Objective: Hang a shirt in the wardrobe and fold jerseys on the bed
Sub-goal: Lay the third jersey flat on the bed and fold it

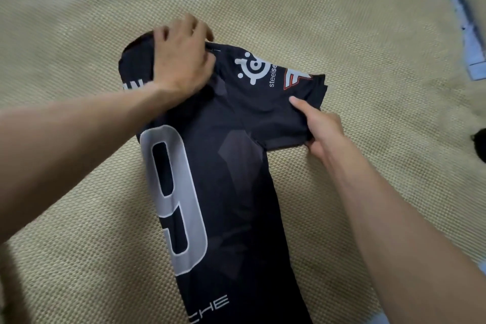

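A black jersey [236, 166] with a large grey number 9 lies flat on the tan woven bed cover [368, 34], its left side folded over. One sleeve with white and red logos sticks out to the right. My left hand [181, 58] presses down on the collar end of the jersey, fingers spread. The lower edge of that sleeve is pinched by my right hand [319, 126], thumb on top of the cloth and fingers under it.
A light blue patterned cloth [462, 16] lies at the far right of the bed. A dark item [480, 144] pokes in at the right edge. The tan cover stretches all round the jersey.
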